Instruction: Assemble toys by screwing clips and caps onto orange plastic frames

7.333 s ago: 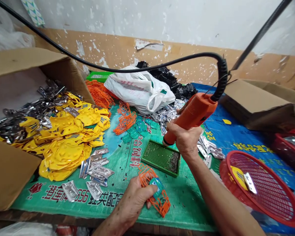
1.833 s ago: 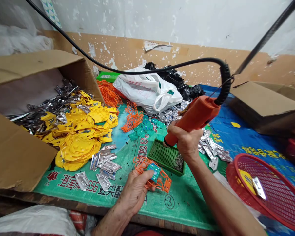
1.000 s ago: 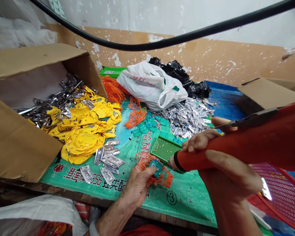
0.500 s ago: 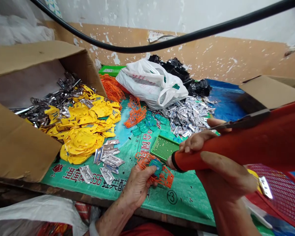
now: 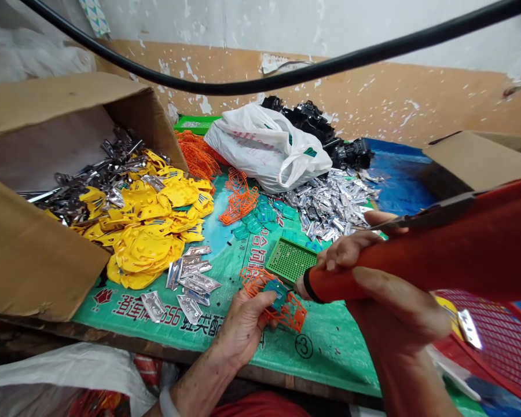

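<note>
My left hand [image 5: 245, 321] grips an orange lattice plastic part [image 5: 296, 315], its thumb pressing a small teal plastic piece [image 5: 278, 293] onto it. In my right hand [image 5: 399, 301] is a red power screwdriver [image 5: 382, 266], fingers wrapped round its body. The tool's tip points left and meets the teal piece or sits right beside it; the exact contact is too small to make out. Just behind them lies a green perforated tray [image 5: 290, 259] with tiny pieces in it. More teal pieces [image 5: 264, 215] and an orange lattice part [image 5: 239, 197] lie beyond the tray.
On the left, a cardboard box [image 5: 39, 255] spills yellow parts [image 5: 150, 249] and metal pieces. A white plastic bag [image 5: 264, 147] stands behind, near silver metal plates [image 5: 334, 202] and black parts [image 5: 312, 124]. A red basket [image 5: 490, 341] is at right. A black cable [image 5: 260, 86] hangs across the top.
Both hands stay nearly in place. The teal piece and the orange part show only a very slight shift under the screwdriver's tip.
</note>
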Tool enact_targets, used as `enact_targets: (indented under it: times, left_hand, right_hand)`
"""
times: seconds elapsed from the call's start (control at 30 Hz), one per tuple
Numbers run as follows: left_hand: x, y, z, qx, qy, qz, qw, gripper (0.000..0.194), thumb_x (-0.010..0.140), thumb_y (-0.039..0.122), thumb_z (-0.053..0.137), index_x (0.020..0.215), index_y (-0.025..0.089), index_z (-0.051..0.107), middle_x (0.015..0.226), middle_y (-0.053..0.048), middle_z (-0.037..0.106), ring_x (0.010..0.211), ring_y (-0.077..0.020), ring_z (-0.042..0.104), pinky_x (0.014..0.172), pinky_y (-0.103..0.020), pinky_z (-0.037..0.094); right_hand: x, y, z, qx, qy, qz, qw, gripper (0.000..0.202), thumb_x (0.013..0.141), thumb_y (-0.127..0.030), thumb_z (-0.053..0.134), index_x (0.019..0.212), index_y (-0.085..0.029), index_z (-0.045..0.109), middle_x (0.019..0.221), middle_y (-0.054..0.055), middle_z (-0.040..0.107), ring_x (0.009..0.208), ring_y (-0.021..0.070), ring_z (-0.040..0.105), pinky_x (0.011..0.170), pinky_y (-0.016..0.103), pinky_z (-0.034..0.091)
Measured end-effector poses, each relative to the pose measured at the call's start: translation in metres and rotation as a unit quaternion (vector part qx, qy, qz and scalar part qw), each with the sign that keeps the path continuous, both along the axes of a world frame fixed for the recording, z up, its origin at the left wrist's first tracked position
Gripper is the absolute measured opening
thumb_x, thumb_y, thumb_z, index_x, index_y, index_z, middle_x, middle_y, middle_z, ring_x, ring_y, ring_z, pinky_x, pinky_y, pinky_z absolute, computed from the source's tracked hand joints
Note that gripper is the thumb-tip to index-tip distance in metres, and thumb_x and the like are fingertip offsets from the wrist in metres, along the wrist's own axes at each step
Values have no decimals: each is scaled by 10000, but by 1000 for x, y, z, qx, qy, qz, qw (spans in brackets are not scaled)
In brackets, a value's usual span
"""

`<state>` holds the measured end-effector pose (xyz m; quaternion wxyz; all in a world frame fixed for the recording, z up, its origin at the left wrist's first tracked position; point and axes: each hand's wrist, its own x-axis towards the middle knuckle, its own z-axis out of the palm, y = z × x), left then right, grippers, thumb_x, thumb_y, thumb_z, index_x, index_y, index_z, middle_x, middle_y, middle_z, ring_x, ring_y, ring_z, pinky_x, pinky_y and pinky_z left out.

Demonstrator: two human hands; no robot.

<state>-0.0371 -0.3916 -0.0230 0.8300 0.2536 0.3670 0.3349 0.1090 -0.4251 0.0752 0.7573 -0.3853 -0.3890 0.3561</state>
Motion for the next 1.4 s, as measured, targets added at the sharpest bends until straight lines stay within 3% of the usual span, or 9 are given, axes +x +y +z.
enact_targets:
  times: [0.13,0.3,0.53,0.7,0.83,0.93,1.17,1.4]
  left_hand:
    - [0,-1,3,7,12,8,1000,306,668,232,734,945,118,671,748,-11,675,540,-100,577,393,-174,394]
    - [1,-1,7,27,24,-5,999,299,636,261,748,883,103,686,711,-29,674,528,-106,547,394,-186,372]
    - [0,-3,5,25,34,-15,999,321,621,279,757,889,113,698,654,-13,646,503,-102,518,389,-188,345]
    - [1,-3,7,22,11,-31,999,284,645,287,764,863,119,693,683,-11,644,513,-95,532,396,-184,360]
    - [2,-2,7,0,7,-43,999,296,644,291,785,865,124,682,729,-18,652,555,-111,575,404,-185,384]
    - [1,-3,6,-11,-9,-45,999,338,639,294,805,909,134,679,766,-17,655,587,-119,598,429,-193,418]
    - [0,-3,3,-15,-36,-37,999,323,679,309,797,902,114,669,763,-25,640,603,-113,589,459,-201,457]
    - [1,-3,4,-21,-38,-29,999,342,660,332,812,879,117,662,745,-19,617,607,-116,577,460,-208,449]
  right_hand:
    - [-4,1,3,14,17,-12,1000,382,648,-74,691,973,-257,611,662,-42,653,613,132,613,611,285,544]
    - [-4,-2,-1,6,9,-1,1000,331,657,-100,703,933,-256,609,687,-37,657,648,133,614,660,306,544]
    - [-2,-6,-12,5,-11,18,1000,405,687,-194,755,1055,-275,607,705,-32,650,673,137,605,692,311,536]
    - [6,-8,-2,26,-11,-3,1000,458,681,-137,695,1114,-256,599,688,-26,638,636,142,590,666,330,529]
    - [15,16,7,47,-9,-93,995,427,624,-93,672,1027,-227,635,635,-36,613,574,137,569,600,315,499]
    - [19,42,1,38,-17,-147,988,366,561,-94,719,902,-203,644,592,-45,601,509,135,547,524,305,467]
    - [17,76,-31,-13,-75,-165,983,142,577,-173,746,652,-173,626,636,-32,607,533,127,550,546,324,484]
    - [18,83,-41,-21,-86,-177,980,126,575,-193,751,600,-165,631,627,-24,598,534,129,548,541,321,491]
